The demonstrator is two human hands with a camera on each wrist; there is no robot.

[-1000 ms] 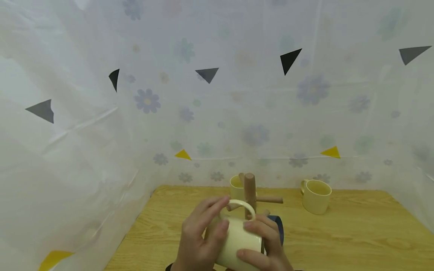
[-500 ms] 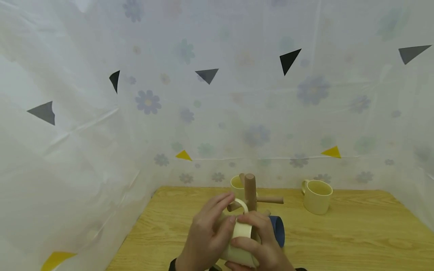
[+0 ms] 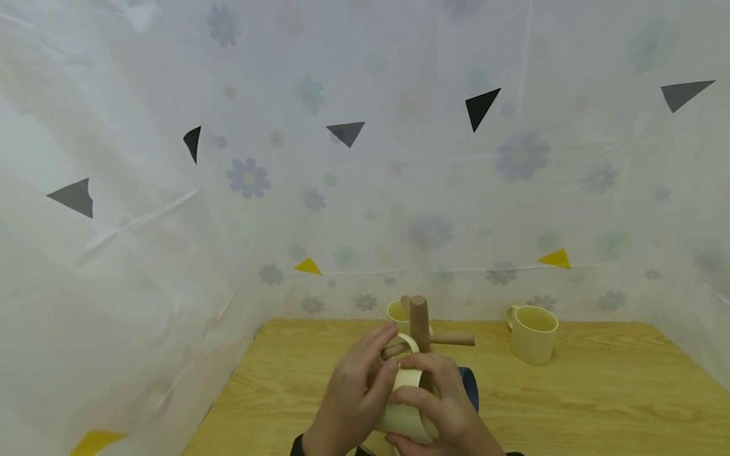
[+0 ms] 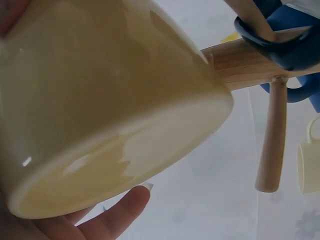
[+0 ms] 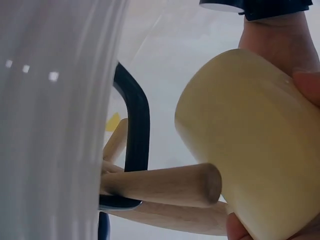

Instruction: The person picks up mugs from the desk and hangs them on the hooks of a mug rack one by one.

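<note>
Both hands have drawn the cream mug [image 3: 406, 411] closer to the wooden mug stand [image 3: 420, 323], its handle now looped at a peg. Left hand [image 3: 356, 396] wraps the mug's side, right hand [image 3: 436, 405] clasps it from the other. A blue mug [image 3: 470, 387] hangs just behind. Two more cream mugs [image 3: 533, 334] stand farther back on the bench [image 3: 599, 392].

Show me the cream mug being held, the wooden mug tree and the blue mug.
cream mug [image 3: 406, 415], head view, its side wall.
wooden mug tree [image 3: 419, 316], head view, upright post.
blue mug [image 3: 470, 386], head view, its rim.
</note>
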